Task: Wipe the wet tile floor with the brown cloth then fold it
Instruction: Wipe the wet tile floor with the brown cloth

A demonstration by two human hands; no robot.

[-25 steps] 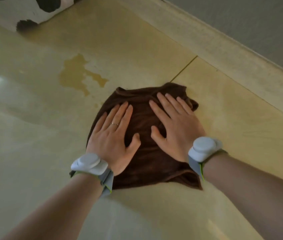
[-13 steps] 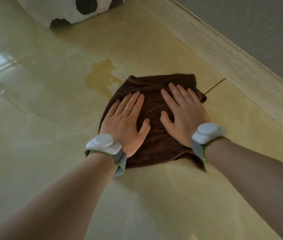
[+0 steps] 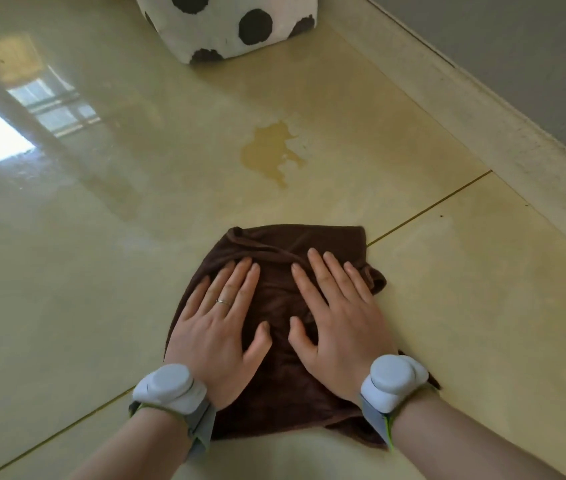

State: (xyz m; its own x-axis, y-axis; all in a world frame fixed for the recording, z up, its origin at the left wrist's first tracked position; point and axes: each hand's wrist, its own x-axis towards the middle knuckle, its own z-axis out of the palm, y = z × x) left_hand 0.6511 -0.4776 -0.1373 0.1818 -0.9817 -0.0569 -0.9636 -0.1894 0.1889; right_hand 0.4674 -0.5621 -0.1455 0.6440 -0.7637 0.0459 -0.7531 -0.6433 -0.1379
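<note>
Both hands have drawn the brown cloth (image 3: 276, 303) back toward the person since the earlier frames, so the amber puddle (image 3: 272, 152) that lay just beside its far edge is now well apart from it, up the tile floor (image 3: 101, 271) toward the spotted white cube (image 3: 229, 26). The cloth lies bunched on the floor across a grout line (image 3: 427, 209), with the left hand (image 3: 217, 330) and right hand (image 3: 338, 323) pressed flat on top, side by side. Their fingers (image 3: 330, 278) are straight and slightly spread, pressing down rather than gripping anything. A thin ring (image 3: 223, 302) shows on the left hand, and grey wrist sensors (image 3: 167, 384) sit on both wrists. The cloth looks soft, limp and light, probably damp underneath, so it should slide readily on the glossy tile but rumple under uneven pressure. For folding, pinching two adjacent corners or the far hem seems the sensible hold. The puddle still appears unwiped.
</note>
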